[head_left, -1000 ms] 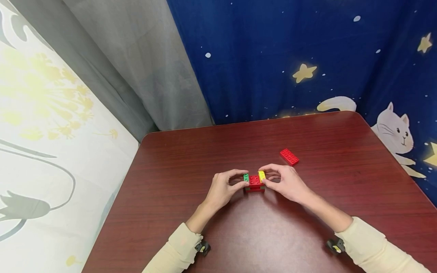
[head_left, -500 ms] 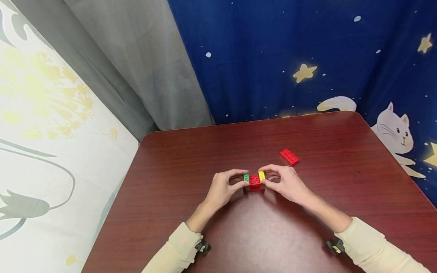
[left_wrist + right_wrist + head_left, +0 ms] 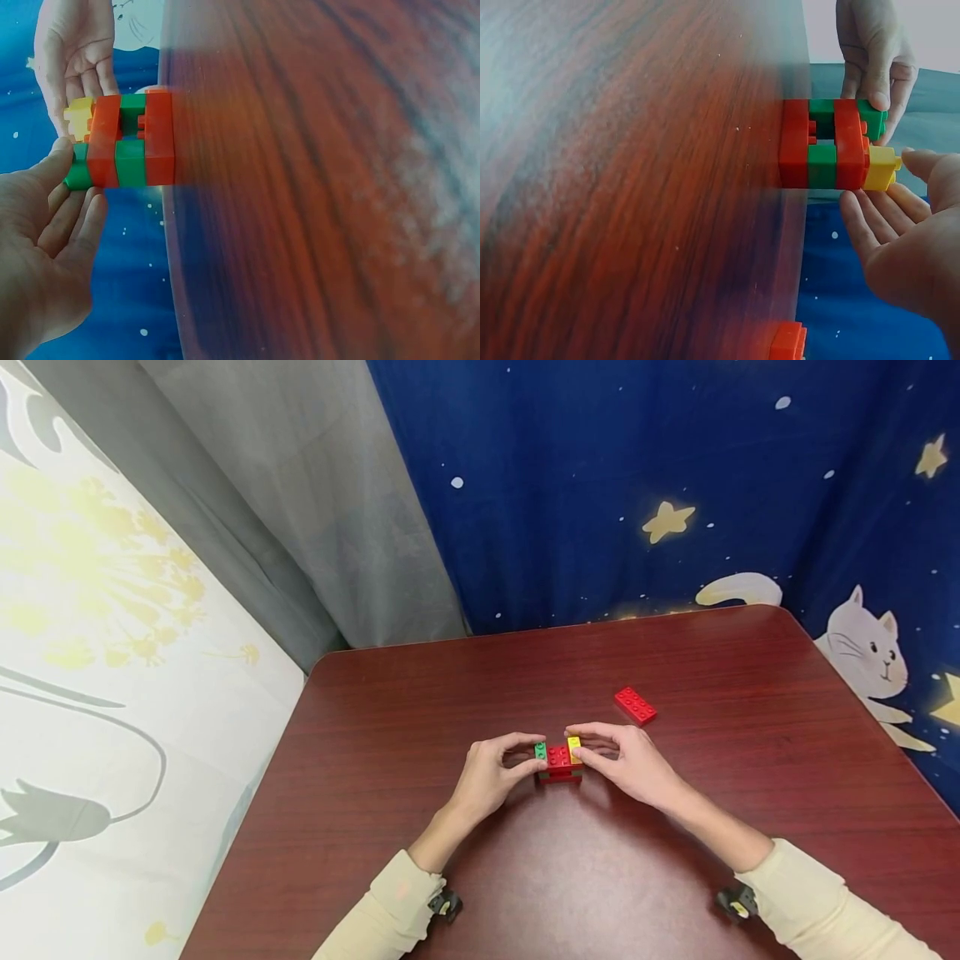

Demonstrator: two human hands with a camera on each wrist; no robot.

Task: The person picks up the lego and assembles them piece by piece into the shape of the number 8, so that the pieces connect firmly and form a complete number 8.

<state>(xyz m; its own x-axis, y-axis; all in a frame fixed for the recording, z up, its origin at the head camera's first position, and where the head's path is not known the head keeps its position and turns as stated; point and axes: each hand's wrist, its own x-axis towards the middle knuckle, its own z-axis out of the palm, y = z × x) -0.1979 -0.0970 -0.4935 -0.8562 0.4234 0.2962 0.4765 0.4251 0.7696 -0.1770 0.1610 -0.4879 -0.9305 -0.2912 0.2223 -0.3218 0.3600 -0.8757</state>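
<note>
A small stack of toy building bricks stands on the table. Its base is a red brick (image 3: 160,139), with two green bricks (image 3: 130,163) at the ends and a gap between them. Across these lies an upper red brick (image 3: 558,756). My left hand (image 3: 487,772) pinches a green brick (image 3: 540,750) on the stack's left end, thumb in front and fingers behind. A yellow brick (image 3: 879,166) sits on the right end of the upper red brick. My right hand (image 3: 633,762) holds it, with the thumb tip at its studs and the fingers along its outer side.
A loose red brick (image 3: 635,706) lies on the table (image 3: 420,693) behind the right hand. Dark wrist cameras (image 3: 446,904) sit by both cuffs. Beyond the far edge hang a grey curtain (image 3: 300,510) and a blue star-patterned curtain (image 3: 570,485).
My right thumb has shifted up over the yellow brick, and the fingers behind it have moved slightly left. The left hand and the stack stay in place.
</note>
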